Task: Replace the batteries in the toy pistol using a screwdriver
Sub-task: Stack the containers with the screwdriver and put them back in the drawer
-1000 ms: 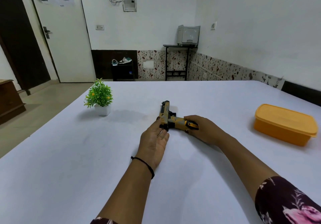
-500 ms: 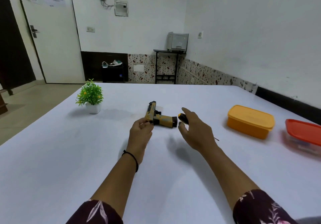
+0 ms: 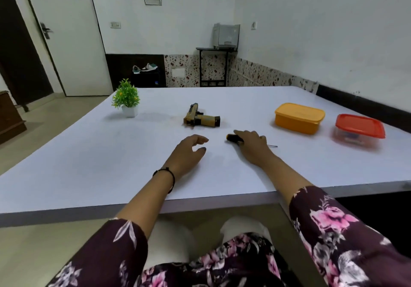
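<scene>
Toy pistol [image 3: 201, 117] lies flat on its side on the white surface [image 3: 89, 164], grip end pointing right, nothing touching it. It sits beyond both hands, farther from the person, roughly between them and a bit nearer the left one. Left hand [image 3: 189, 151] is low over the surface, fingers loosely curled, holding nothing. Right hand [image 3: 252, 142] is down on the screwdriver [image 3: 233, 137], fingers curled over the black handle; the handle end sticks out left of the hand and the thin shaft tip out right. How firm that grip is, can't tell. Likely risks: the pistol is unsecured, so pressing the driver into it without the left hand pinning it would make it slide or spin on the smooth top. The tip could skip off a small screw head and strip it. Any loosened screw could roll away toward the near edge. Can't tell whether the battery cover faces up; if not, the pistol needs flipping first. No batteries visible; they may be in the yellow box [image 3: 299, 117] or the red-lidded box [image 3: 360, 127], both well right of the pistol. Potted plant [image 3: 126, 99] stands well apart to the left.
</scene>
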